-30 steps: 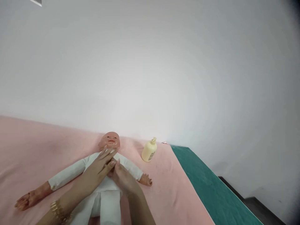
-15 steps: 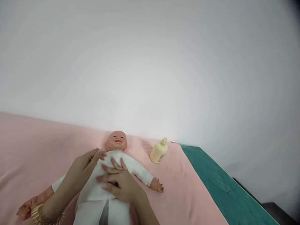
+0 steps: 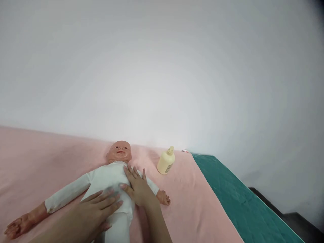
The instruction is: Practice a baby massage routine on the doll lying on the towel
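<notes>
A baby doll (image 3: 107, 175) with a white cloth body lies on its back, its head toward the wall and its arms spread. My left hand (image 3: 93, 212) rests over the doll's lower belly, fingers stretched out and slightly blurred. Higher up, my right hand (image 3: 138, 187) lies flat on the side of the chest near the shoulder, fingers apart. Neither hand grips anything. Beyond the doll's arm on the right stands a pale yellow pump bottle (image 3: 166, 162), upright and apart from both hands.
A pink sheet (image 3: 197, 202) covers the surface under the doll. To its right runs a green padded surface (image 3: 235, 192), with a dark edge (image 3: 296, 221) beyond. A pale wall (image 3: 162, 74) rises behind. A small label (image 3: 185, 151) sits at the sheet's far corner.
My left hand has moved from the doll's shoulder down to its belly. My right hand has slid from the belly up to the chest side. The view has shifted slightly.
</notes>
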The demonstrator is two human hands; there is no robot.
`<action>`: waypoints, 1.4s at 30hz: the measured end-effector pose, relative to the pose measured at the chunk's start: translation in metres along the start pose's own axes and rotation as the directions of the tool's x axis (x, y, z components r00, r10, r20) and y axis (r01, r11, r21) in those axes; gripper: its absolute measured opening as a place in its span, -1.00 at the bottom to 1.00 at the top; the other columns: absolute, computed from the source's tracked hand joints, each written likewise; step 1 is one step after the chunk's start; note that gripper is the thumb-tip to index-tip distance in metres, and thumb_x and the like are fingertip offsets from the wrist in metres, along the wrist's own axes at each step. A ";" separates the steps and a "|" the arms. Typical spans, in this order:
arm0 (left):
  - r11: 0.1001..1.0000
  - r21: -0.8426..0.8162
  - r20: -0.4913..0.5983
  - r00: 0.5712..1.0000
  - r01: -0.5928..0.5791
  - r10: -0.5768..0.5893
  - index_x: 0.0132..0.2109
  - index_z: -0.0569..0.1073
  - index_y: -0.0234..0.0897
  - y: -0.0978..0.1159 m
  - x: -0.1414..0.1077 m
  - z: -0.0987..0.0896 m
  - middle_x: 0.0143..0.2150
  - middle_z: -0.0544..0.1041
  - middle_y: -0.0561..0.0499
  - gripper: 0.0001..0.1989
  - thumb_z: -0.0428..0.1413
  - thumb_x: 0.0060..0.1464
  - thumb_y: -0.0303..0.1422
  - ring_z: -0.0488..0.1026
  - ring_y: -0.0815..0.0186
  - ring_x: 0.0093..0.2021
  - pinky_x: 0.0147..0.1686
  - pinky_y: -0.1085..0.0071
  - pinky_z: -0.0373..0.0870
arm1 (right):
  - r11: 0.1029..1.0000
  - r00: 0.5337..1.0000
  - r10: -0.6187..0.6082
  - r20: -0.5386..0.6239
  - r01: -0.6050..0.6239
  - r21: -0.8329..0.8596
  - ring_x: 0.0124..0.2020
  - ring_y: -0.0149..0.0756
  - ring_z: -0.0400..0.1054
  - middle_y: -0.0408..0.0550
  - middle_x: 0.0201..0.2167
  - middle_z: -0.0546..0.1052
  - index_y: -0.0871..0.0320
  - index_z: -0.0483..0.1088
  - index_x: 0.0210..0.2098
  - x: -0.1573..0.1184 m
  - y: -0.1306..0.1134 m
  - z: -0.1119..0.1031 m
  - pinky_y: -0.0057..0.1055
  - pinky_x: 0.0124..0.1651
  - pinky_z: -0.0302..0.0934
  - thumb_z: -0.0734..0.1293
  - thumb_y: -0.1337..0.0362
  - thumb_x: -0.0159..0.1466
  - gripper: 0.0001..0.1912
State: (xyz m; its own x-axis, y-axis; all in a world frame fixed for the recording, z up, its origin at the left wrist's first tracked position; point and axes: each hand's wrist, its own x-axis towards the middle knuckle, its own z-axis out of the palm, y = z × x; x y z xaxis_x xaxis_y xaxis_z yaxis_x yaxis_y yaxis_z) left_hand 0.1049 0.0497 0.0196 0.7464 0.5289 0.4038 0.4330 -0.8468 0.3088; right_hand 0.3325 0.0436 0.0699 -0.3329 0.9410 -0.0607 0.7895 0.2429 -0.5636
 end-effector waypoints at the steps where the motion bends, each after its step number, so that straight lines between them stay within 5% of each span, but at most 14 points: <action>1: 1.000 -0.014 0.058 0.998 -0.025 0.026 0.23 0.43 0.31 0.003 0.000 -0.001 0.21 0.51 0.25 -0.49 0.20 0.13 -0.18 0.53 0.21 0.12 0.19 0.33 0.41 | 1.000 1.000 0.021 0.007 -0.021 0.003 0.52 -0.04 -0.28 0.07 0.49 -0.07 0.17 -0.08 0.47 -0.003 0.003 -0.004 0.20 0.45 -0.59 0.00 -0.12 0.47 -0.27; 4: 0.999 -0.041 0.202 0.979 -0.009 0.017 0.36 0.25 0.22 0.010 0.007 -0.006 0.33 0.36 0.21 -0.46 0.07 0.27 -0.10 0.38 0.16 0.29 0.32 0.21 0.27 | 0.996 0.997 0.076 -0.002 -0.076 0.035 0.51 -0.09 -0.19 0.12 0.46 0.02 0.19 0.02 0.45 -0.009 0.008 -0.015 0.14 0.47 -0.51 0.03 -0.04 0.50 -0.34; 7: 0.999 -0.017 0.219 0.975 0.034 -0.029 0.40 0.16 0.17 0.005 0.013 -0.003 0.39 0.27 0.16 -0.46 -0.02 0.33 -0.05 0.25 0.12 0.38 0.37 0.03 0.15 | 0.994 0.996 0.090 -0.019 -0.089 0.063 0.50 -0.12 -0.16 0.14 0.46 0.05 0.19 0.06 0.43 -0.011 0.009 -0.019 0.07 0.48 -0.43 0.04 0.00 0.51 -0.37; 11: 1.000 -0.023 0.131 0.991 0.009 -0.006 0.42 0.14 0.10 -0.014 0.010 0.013 0.43 0.19 0.06 -0.45 -0.02 0.35 -0.09 0.10 0.11 0.44 0.39 0.00 0.01 | 0.995 0.995 0.096 -0.031 -0.095 0.035 0.49 -0.15 -0.12 0.12 0.45 0.07 0.19 0.08 0.42 -0.010 0.007 -0.017 0.03 0.49 -0.37 0.04 0.06 0.52 -0.42; 15: 0.993 0.007 -0.003 0.993 0.115 -0.115 0.40 0.19 0.05 -0.025 0.006 0.022 0.41 0.23 0.02 -0.50 -0.11 0.39 -0.11 0.10 0.10 0.44 0.38 -0.08 -0.02 | 0.994 0.993 0.107 -0.049 -0.107 0.000 0.48 -0.18 -0.07 0.09 0.44 0.09 0.16 0.09 0.42 -0.009 0.006 -0.015 0.02 0.49 -0.31 0.05 0.13 0.52 -0.46; 19: 0.967 0.074 -0.146 0.962 0.245 -0.233 0.41 0.20 0.01 -0.028 0.006 0.025 0.39 0.29 -0.02 -0.51 -0.18 0.41 -0.15 0.11 0.08 0.44 0.37 -0.12 0.00 | 0.993 0.991 0.119 -0.067 -0.120 -0.018 0.47 -0.20 -0.06 0.07 0.44 0.10 0.14 0.10 0.42 -0.006 0.005 -0.011 0.00 0.49 -0.27 0.06 0.14 0.52 -0.47; 27: 0.920 0.113 -0.222 0.912 0.375 -0.345 0.42 0.22 -0.11 -0.047 0.005 0.039 0.39 0.29 -0.04 -0.46 -0.20 0.39 -0.16 0.17 0.07 0.41 0.33 -0.06 0.18 | 0.991 0.987 0.123 -0.100 -0.129 -0.047 0.49 -0.12 -0.13 0.07 0.44 0.10 0.19 0.10 0.42 -0.006 -0.002 -0.010 0.05 0.49 -0.24 0.10 0.13 0.50 -0.45; 31: 0.836 0.222 -0.279 0.854 0.502 -0.438 0.33 0.37 -0.16 -0.042 0.006 0.025 0.31 0.40 -0.09 -0.46 -0.20 0.34 -0.19 0.27 -0.10 0.35 0.28 -0.30 0.11 | 0.995 0.993 -0.078 -0.093 0.084 0.056 0.48 -0.16 -0.10 -0.09 0.42 0.17 0.03 0.28 0.33 -0.015 -0.023 -0.011 -0.06 0.51 -0.21 0.20 0.07 0.47 -0.51; 35: 0.807 0.342 -0.289 0.871 0.482 -0.397 0.21 0.52 -0.24 -0.042 0.003 0.017 0.24 0.47 -0.15 -0.46 -0.19 0.23 -0.37 0.35 -0.21 0.27 0.24 -0.44 0.02 | 0.910 0.936 -0.352 0.009 0.340 0.236 0.42 -0.22 0.09 -0.34 0.30 0.35 -0.27 0.40 0.20 -0.025 -0.043 -0.002 -0.26 0.52 -0.22 0.29 0.01 0.40 -0.62; 42: 0.808 0.369 -0.206 0.888 0.460 -0.411 0.15 0.57 -0.22 -0.055 -0.005 0.017 0.25 0.46 -0.17 -0.39 -0.19 0.10 -0.52 0.34 -0.17 0.28 0.24 -0.38 0.10 | 0.937 0.944 -0.324 0.058 0.311 0.158 0.48 -0.17 -0.11 -0.43 0.28 0.36 -0.33 0.45 0.13 -0.016 -0.038 0.016 -0.16 0.52 -0.46 0.28 -0.05 0.39 -0.66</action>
State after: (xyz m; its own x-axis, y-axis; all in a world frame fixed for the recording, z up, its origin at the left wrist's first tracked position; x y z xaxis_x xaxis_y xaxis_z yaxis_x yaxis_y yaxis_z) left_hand 0.0858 0.0929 -0.0145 0.3805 0.8295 0.4088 0.8795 -0.4612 0.1173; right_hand 0.2991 0.0154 0.0789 -0.5999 0.7963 0.0772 0.5547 0.4835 -0.6772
